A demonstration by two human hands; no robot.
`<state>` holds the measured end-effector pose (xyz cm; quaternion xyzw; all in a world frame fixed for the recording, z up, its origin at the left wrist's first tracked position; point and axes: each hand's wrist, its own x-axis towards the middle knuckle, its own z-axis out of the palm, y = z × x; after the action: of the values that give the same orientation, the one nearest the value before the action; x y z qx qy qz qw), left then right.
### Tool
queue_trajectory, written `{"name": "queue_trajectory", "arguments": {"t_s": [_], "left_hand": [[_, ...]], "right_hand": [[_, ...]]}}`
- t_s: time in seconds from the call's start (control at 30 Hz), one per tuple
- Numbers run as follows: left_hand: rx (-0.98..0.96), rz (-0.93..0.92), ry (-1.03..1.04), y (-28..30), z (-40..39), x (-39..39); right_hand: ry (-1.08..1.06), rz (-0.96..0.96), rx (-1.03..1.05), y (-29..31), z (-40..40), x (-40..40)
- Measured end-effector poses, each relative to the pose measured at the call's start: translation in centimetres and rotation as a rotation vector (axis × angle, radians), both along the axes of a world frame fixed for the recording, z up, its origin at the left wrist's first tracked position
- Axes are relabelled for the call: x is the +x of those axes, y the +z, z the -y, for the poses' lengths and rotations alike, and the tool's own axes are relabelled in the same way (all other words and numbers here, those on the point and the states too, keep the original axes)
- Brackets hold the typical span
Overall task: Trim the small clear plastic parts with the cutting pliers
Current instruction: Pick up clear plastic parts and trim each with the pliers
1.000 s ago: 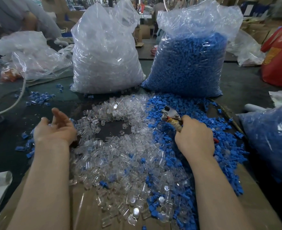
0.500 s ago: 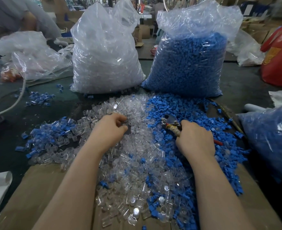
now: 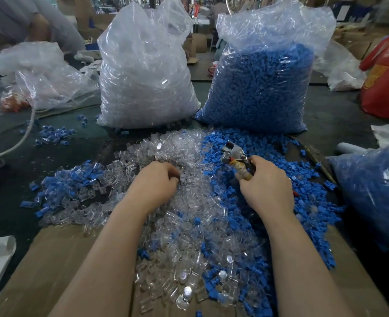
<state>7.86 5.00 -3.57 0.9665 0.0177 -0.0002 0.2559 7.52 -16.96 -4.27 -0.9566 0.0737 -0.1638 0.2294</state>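
Note:
A wide heap of small clear plastic parts (image 3: 189, 216) covers the middle of the table, mixed with blue parts (image 3: 269, 145) on its right side. My left hand (image 3: 157, 181) lies on the heap with its fingers curled down into the clear parts; what the fingertips hold is hidden. My right hand (image 3: 266, 186) grips the handles of the cutting pliers (image 3: 233, 154), whose metal jaws point up and to the left above the blue parts.
Two tall plastic bags stand behind the heap: one of clear parts (image 3: 143, 83), one of blue parts (image 3: 264, 88). Another blue-filled bag (image 3: 376, 191) sits at the right. A mixed pile (image 3: 67, 184) lies left. Cardboard (image 3: 51, 259) covers the near table. Another person (image 3: 28, 21) works far left.
My left hand swung from the left pile, where it was open, to the middle of the clear heap and curled its fingers in. The right hand with the pliers barely moved.

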Motion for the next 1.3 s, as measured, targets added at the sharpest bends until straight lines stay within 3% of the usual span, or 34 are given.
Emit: {"name": "queue_trajectory", "arguments": {"t_s": [0.3,0.43,0.67,0.87,0.97,1.17,1.3], "left_hand": [[-0.023,-0.005,0.034,0.1,-0.3,0.1],[-0.031,-0.004,0.036,0.2,-0.3,0.0],[-0.032,0.006,0.122,-0.2,0.2,0.0],[-0.025,0.048,0.126,-0.2,0.7,-0.1],[-0.189,0.117,0.176,0.1,0.6,0.0],[-0.839,0.057,0.256,1.3,0.4,0.0],[-1.002,-0.001,0.217,1.6,0.6,-0.1]], "right_hand": [[0.072,0.066,0.16,0.4,-0.1,0.1],[0.038,0.117,0.028,0.4,-0.2,-0.3],[0.119,-0.122,-0.11,0.4,-0.2,-0.2],[0.136,-0.17,-0.124,0.4,-0.4,-0.1],[0.135,-0.18,-0.117,0.4,-0.3,0.0],[0.094,-0.234,-0.145,0.2,-0.4,0.1],[0.112,-0.191,-0.149,0.1,-0.3,0.1]]}}
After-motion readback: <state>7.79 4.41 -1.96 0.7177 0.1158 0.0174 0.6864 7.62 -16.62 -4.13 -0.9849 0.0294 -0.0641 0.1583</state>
